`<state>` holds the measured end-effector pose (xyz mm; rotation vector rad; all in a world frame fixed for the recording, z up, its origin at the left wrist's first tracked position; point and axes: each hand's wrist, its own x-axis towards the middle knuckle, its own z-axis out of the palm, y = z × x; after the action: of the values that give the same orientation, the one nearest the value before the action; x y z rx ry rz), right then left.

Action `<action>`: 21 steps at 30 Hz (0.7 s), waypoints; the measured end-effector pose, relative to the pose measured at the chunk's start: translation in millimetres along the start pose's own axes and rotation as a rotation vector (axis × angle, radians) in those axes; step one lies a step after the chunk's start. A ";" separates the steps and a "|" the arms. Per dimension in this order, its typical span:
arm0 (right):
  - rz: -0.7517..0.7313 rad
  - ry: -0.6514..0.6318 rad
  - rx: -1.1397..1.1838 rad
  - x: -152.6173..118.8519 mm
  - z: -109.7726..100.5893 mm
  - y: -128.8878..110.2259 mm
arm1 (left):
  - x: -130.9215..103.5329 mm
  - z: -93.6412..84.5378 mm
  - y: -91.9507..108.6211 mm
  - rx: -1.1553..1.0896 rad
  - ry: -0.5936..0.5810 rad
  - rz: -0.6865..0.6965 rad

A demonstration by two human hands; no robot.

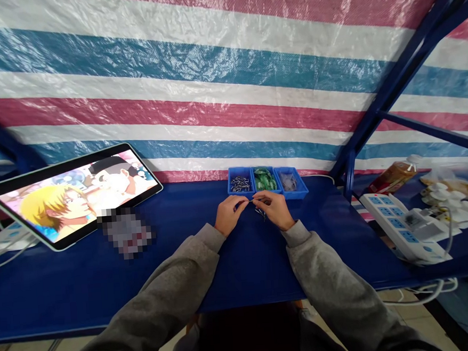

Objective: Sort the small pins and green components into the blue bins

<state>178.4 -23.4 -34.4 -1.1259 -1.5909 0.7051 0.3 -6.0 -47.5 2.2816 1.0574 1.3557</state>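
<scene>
My left hand point(230, 213) and my right hand point(275, 209) meet fingertip to fingertip just in front of three blue bins. Both are pinched closed on a thin, small piece point(250, 200) between them, too tiny to name. Under my right hand lie a few small metal pins point(260, 212) on the table. The left bin point(232, 190) holds many short metal pieces that look like screws or pins. Green small parts point(264, 178) fill the middle bin, and clear or greyish bits point(288, 182) lie in the right bin point(299, 194).
A tablet point(79, 194) showing a cartoon leans at the left, with a blurred-out patch point(129, 233) beside it on the blue table point(180, 211). To the right are a power strip point(397, 223), a drink bottle point(394, 176) and white cables. A striped plastic sheet point(211, 81) hangs behind.
</scene>
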 end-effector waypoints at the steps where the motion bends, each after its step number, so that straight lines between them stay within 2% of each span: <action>1: -0.008 -0.005 -0.014 -0.2 -0.1 -0.7 | 0.0 -0.1 -0.4 -0.001 0.010 -0.016; 21: -0.065 -0.029 -0.114 -1.9 -1.2 -9.8 | 0.8 -1.6 5.3 -0.147 -0.017 -0.136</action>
<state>176.5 -29.1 -26.4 -1.1447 -1.7025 0.5969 1.5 -9.4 -43.2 2.0737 1.0500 1.3113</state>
